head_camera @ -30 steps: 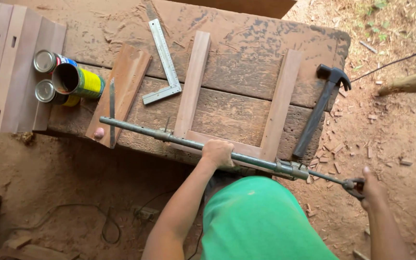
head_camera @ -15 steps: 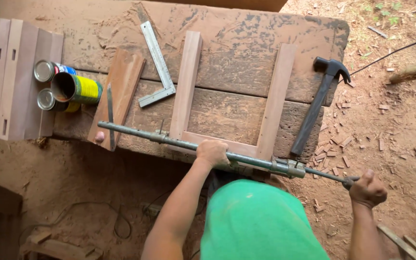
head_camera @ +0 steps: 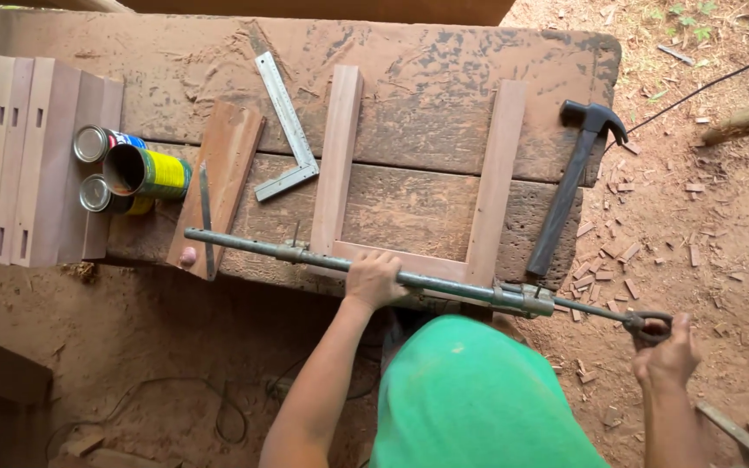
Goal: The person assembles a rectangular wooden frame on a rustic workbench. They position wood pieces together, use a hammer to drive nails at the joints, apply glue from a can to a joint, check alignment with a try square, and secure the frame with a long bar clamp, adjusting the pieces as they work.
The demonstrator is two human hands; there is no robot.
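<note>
Three tin cans (head_camera: 123, 169) are lying sideways on the workbench (head_camera: 444, 69), contents hidden; the left hand (head_camera: 374, 279) is gripping the bar clamp (head_camera: 374, 269), the right hand (head_camera: 665, 351) is pinching its crank handle (head_camera: 648, 325)

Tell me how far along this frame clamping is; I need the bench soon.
Done: three wooden strips sit joined as a U-shaped frame on the workbench, the long bar clamp laid along the bottom rail. In hand: the left hand grips the bar, the right hand holds its screw handle. Left: no fourth strip is fitted; hammer and square lie unused.
</note>
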